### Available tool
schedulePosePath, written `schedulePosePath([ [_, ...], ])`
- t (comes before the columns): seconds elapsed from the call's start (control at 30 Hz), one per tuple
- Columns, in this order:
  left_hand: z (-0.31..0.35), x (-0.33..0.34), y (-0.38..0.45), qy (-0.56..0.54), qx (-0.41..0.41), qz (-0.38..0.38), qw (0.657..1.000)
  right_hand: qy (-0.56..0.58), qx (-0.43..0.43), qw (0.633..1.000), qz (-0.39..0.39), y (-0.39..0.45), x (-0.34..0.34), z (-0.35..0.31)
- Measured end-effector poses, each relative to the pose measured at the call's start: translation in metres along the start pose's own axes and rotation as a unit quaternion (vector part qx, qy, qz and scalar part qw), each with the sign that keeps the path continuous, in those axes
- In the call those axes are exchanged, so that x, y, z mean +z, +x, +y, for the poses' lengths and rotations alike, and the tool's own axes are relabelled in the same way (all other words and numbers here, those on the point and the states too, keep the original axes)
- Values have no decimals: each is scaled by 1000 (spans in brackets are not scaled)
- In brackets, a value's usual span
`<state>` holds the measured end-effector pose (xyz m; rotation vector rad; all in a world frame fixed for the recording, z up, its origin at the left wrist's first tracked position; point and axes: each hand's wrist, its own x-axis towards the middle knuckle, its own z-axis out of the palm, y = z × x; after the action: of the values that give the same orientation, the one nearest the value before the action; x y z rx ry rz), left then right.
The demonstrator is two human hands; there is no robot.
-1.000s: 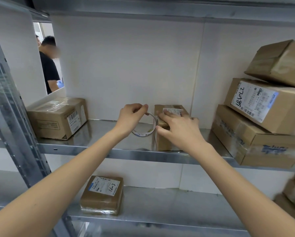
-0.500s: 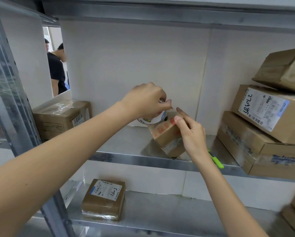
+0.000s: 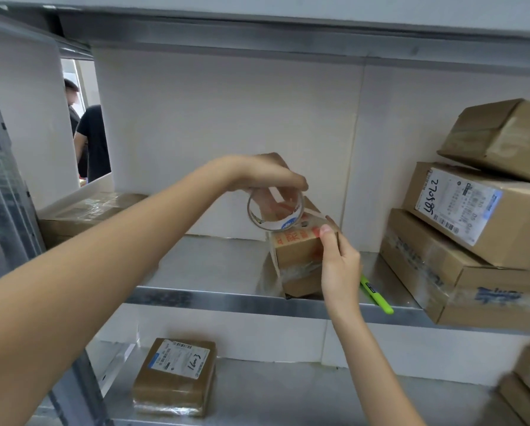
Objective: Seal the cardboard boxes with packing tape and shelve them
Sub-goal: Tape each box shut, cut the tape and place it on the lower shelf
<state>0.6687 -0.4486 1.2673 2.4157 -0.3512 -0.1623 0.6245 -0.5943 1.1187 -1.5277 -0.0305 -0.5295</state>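
- The small box (image 3: 300, 256) stands tipped on the middle shelf (image 3: 214, 298), close to the front edge. It looks light, since one hand steadies it.
- It is stiff cardboard with firm corners, so the flat sides and corners are good places to hold. The shiny tape already on its lower part looks slippery.
- The right hand (image 3: 339, 265) is on the box's right side. Its thumb presses on the top corner and its fingers curl around the far side, I think, though they are mostly hidden.
- The tape roll (image 3: 275, 214) is just above the box, touching or almost touching its top. It is a thin, clear ring, light and easy to squash, so it should be held by its rim.
- The left hand (image 3: 265, 173) grips the roll from above with curled fingers. A strip of tape seems to run from the roll to the box top, but it is clear and hard to see.
- A green marker (image 3: 375, 295) lies on the shelf just right of the box.
- Bigger boxes (image 3: 478, 241) are stacked on the right. One more box (image 3: 82, 215) sits far left, and a labelled parcel (image 3: 176, 376) lies on the shelf below.
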Motion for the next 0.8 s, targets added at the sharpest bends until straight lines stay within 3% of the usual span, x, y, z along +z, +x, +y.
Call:
schedulePosePath([
  [0.27,22,0,23,-49,-118,-169,977,55,64,994,71,-5,1,9],
  [0.67,29,-1,18,-56,-194,-223,954,17,36,997,69,-4,0,12],
  [0.8,27,1,21,-54,-187,-212,958,-92,34,994,54,8,-33,-9],
])
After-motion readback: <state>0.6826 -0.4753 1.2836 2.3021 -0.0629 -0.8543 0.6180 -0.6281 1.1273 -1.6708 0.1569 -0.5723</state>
